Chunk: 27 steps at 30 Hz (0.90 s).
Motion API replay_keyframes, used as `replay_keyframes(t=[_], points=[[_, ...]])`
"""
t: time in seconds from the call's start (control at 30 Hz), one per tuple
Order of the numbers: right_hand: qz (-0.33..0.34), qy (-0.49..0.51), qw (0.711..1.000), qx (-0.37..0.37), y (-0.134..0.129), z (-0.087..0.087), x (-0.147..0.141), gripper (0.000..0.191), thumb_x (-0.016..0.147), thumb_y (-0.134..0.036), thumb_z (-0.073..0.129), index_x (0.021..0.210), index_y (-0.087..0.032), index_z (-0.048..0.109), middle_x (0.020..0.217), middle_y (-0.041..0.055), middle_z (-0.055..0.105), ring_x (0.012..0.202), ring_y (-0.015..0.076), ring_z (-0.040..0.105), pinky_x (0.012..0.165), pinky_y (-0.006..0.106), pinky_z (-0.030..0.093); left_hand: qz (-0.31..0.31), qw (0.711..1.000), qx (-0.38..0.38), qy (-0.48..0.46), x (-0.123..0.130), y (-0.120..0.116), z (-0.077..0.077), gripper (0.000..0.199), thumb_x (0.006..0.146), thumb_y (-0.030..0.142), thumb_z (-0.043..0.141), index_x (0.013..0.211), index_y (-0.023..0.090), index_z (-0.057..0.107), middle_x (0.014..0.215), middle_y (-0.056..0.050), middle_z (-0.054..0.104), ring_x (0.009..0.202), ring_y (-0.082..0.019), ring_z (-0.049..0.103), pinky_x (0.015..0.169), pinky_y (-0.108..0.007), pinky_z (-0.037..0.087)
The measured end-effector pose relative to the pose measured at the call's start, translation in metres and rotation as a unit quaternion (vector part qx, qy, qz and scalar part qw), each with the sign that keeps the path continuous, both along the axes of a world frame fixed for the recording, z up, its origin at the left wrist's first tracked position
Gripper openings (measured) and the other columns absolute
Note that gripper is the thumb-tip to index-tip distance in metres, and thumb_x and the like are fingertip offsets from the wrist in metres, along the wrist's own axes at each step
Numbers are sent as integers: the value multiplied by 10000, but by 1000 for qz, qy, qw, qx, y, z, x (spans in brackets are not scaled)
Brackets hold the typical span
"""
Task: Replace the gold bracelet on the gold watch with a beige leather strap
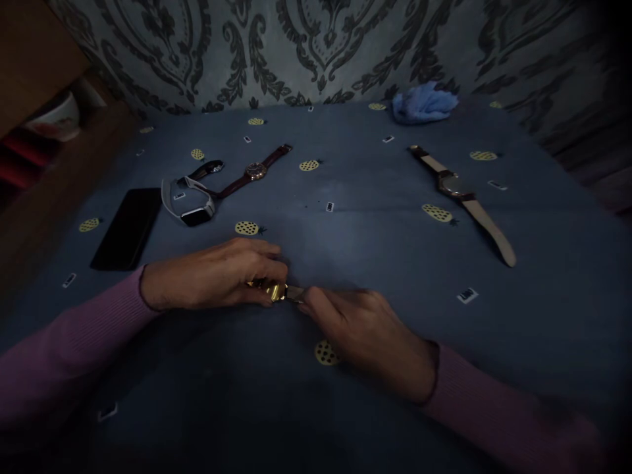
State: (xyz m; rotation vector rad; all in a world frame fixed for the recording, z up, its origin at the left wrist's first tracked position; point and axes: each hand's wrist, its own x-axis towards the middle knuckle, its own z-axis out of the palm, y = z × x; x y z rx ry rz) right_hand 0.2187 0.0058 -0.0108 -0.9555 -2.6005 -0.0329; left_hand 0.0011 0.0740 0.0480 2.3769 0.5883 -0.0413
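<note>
Low over the blue patterned cloth, a gold-coloured watch is held between both hands. My left hand is closed around its gold part, with fingers over the top and thumb below. The strap side points right, and my right hand pinches it between thumb and fingers. Most of the watch is hidden by the fingers, so its face cannot be made out. Beyond my left hand lies a smartwatch with a pale band.
A black phone lies at left. Behind the smartwatch are a brown-strapped watch and a small dark-strapped watch. At right rests a watch with its strap underside showing. A crumpled blue cloth sits near the wall; a bowl stands on the left shelf.
</note>
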Motion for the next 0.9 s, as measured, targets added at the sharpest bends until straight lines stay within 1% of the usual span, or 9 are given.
replay_keyframes(t=[0.1,0.2,0.27,0.4,0.5,0.57,0.7,0.8,0.9], points=[[-6,-7,1000,2,-1,1,-1,287,989,-94,357,738,-179,466,548,-36,550,413,93,495,420,265,222,6,1000,-5,-6,-1,-1,-1,128,922,152,588,1018,207,653,945,-5,634,928,-148,582,814,-246,437],[-14,-12,1000,12,-2,3,-2,281,978,-80,358,743,-181,475,547,-34,559,414,99,503,418,267,211,8,1000,-8,-9,-1,-1,-1,123,920,148,590,1011,200,657,967,-10,638,926,-146,582,833,-247,434],[-18,-13,1000,21,-2,4,-2,282,974,-80,364,735,-185,473,537,-33,555,414,103,504,416,268,203,7,1000,-6,-11,-1,-2,-1,117,921,151,591,1007,197,656,973,-12,643,947,-148,578,855,-248,428],[-23,-12,999,21,-2,4,-3,288,974,-80,368,727,-186,469,531,-35,549,409,100,488,424,269,203,5,1000,-8,-16,0,-2,0,142,919,132,588,1024,202,652,958,-10,645,951,-149,578,839,-239,428],[-21,-15,1000,18,-2,3,-3,289,967,-52,356,737,-185,471,540,-32,557,411,98,481,430,272,218,8,1000,-8,-13,0,-2,-1,125,916,136,591,998,200,660,974,-18,646,955,-158,580,840,-254,431],[-21,-14,999,20,-2,2,-4,293,967,-48,350,736,-187,465,536,-35,551,406,98,479,429,274,215,9,1000,-1,-6,-1,-3,-2,102,922,156,587,982,194,660,948,-18,639,952,-162,575,837,-262,432],[-28,-11,999,15,-3,2,-4,284,980,-77,359,734,-190,445,545,-36,557,408,99,491,432,276,187,7,1000,10,7,-2,-3,-2,100,948,174,549,971,185,646,897,-13,625,930,-156,565,833,-267,427],[-29,-14,999,8,-3,3,-4,283,987,-91,365,732,-191,437,551,-33,562,414,100,499,438,277,183,4,1000,13,14,-2,-5,-1,95,955,177,535,952,188,630,907,-13,620,954,-164,557,865,-282,421],[-31,-17,999,12,-3,2,-4,288,987,-82,359,733,-195,434,544,-34,558,415,98,487,438,278,191,11,1000,18,15,-2,-6,0,98,952,185,534,922,185,628,923,-20,597,930,-164,554,822,-269,428]])
